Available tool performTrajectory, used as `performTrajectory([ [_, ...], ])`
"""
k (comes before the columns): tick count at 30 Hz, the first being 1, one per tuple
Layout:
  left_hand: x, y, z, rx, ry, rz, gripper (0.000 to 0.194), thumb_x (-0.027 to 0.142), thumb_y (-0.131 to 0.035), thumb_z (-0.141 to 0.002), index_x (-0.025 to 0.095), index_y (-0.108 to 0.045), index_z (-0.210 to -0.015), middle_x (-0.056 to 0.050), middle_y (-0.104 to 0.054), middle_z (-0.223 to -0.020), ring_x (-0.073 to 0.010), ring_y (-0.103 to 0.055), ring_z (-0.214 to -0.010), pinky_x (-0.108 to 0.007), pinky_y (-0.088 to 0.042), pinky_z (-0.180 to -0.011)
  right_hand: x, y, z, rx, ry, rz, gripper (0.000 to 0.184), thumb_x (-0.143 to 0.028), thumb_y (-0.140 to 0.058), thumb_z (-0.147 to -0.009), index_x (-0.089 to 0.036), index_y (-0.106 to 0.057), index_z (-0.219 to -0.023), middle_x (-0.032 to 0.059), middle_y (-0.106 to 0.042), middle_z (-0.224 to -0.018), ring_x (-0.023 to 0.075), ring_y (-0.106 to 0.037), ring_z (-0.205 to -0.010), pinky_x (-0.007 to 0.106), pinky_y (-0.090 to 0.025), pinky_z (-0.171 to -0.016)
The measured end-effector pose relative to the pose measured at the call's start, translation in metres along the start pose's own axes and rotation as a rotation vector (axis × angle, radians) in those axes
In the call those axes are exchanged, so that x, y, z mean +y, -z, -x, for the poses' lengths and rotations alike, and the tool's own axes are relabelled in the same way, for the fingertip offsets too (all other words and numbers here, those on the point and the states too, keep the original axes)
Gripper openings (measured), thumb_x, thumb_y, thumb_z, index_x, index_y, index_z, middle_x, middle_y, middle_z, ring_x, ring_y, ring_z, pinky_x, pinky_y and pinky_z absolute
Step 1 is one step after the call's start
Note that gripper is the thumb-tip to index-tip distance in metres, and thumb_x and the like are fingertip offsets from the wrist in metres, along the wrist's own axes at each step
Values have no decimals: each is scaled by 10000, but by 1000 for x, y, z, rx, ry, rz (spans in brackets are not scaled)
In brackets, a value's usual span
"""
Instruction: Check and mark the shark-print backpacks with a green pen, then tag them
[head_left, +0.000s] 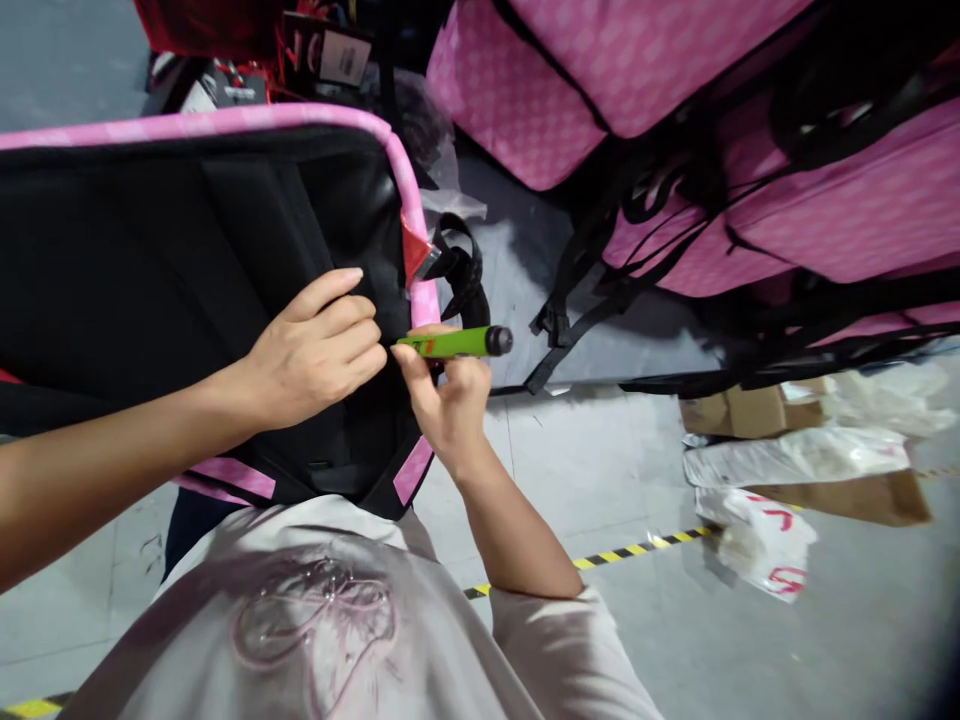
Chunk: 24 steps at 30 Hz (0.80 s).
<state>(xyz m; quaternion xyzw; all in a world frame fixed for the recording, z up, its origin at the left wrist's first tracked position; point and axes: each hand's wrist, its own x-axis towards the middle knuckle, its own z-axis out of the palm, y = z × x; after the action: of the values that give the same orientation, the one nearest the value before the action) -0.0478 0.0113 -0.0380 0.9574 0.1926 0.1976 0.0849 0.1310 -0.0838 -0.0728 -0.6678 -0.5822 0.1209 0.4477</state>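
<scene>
In front of me lies a black backpack (150, 240) with pink edging, its black side facing up. My right hand (454, 400) grips a green marker-like tool with a black end (457, 343) at the bag's right edge. The tool's tip is hidden near my left fingers. My left hand (315, 350) is closed over the black fabric, fingers curled; whether it pinches something there is hidden. A red tag (415, 250) sits on the pink edging just above my hands, beside a looped black strap (465, 270).
Pink checkered bags (675, 120) with dangling black straps pile up at the upper right. Cardboard boxes (750, 410) and white plastic bags (795, 460) rest on the floor at right, near yellow-black tape (637, 548). Labelled tags (341, 55) lie behind the backpack.
</scene>
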Motion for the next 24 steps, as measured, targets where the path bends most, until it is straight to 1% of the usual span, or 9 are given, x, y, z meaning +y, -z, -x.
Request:
performTrajectory([
  [3,0,0,2,48,-66,-83,338,185,-416,-1022,229,-594,-739,44,-583,-742,-126,-688,-947,-395,-515,-1125,3,1,1,43,-90,-51,289,-464,-621,-986,-197,-653,-881,47,-738,-839,161,-681,-680,309,-563,-705],
  [6,1,1,3,101,-140,-173,316,162,-448,-1012,224,-607,-747,40,-617,-767,-127,-691,-951,-364,-518,-1118,4,1,1,64,-200,-195,288,-479,-606,-990,-202,-652,-923,23,-730,-801,157,-694,-653,295,-571,-657],
  [8,1,1,2,100,-139,-190,322,159,-442,-1015,228,-613,-751,41,-619,-760,-126,-688,-950,-350,-520,-1107,2,0,1,34,-161,-207,284,-479,-620,-982,-205,-665,-919,27,-739,-811,162,-702,-672,298,-574,-667],
  [10,2,2,2,69,-116,-204,339,168,-421,-1024,236,-617,-756,43,-614,-748,-123,-686,-949,-341,-522,-1096,0,0,1,9,-77,-129,278,-468,-644,-970,-205,-680,-887,45,-752,-850,171,-701,-703,316,-575,-710],
  [12,2,2,2,33,-115,-250,345,177,-413,-1032,242,-623,-767,44,-621,-752,-124,-685,-953,-336,-521,-1094,0,-1,1,39,-48,-60,266,-446,-650,-971,-199,-681,-877,54,-750,-860,171,-690,-696,322,-567,-718],
  [14,2,2,2,19,-138,-307,337,178,-416,-1035,245,-630,-782,44,-632,-764,-127,-682,-962,-334,-512,-1104,0,-1,1,76,-59,-55,258,-428,-624,-991,-196,-673,-890,49,-740,-846,165,-682,-678,309,-557,-690],
  [18,3,4,3,58,-191,-373,331,146,-422,-1028,233,-631,-787,42,-637,-764,-129,-670,-960,-335,-488,-1130,-1,-3,1,19,54,-28,263,-436,-613,-1000,-204,-674,-891,49,-750,-874,170,-694,-724,317,-555,-740],
  [21,3,6,3,67,-181,-315,320,147,-442,-1025,236,-629,-781,35,-632,-758,-140,-668,-954,-340,-488,-1129,-3,-3,-1,59,28,-1,266,-423,-607,-1006,-201,-662,-872,42,-738,-810,166,-676,-679,313,-539,-701],
  [24,4,7,3,54,-158,-302,341,132,-421,-1026,240,-629,-779,37,-627,-755,-134,-672,-946,-330,-490,-1124,-6,-1,-2,-6,42,-23,259,-418,-614,-1002,-196,-668,-878,42,-735,-809,158,-662,-650,306,-522,-673],
])
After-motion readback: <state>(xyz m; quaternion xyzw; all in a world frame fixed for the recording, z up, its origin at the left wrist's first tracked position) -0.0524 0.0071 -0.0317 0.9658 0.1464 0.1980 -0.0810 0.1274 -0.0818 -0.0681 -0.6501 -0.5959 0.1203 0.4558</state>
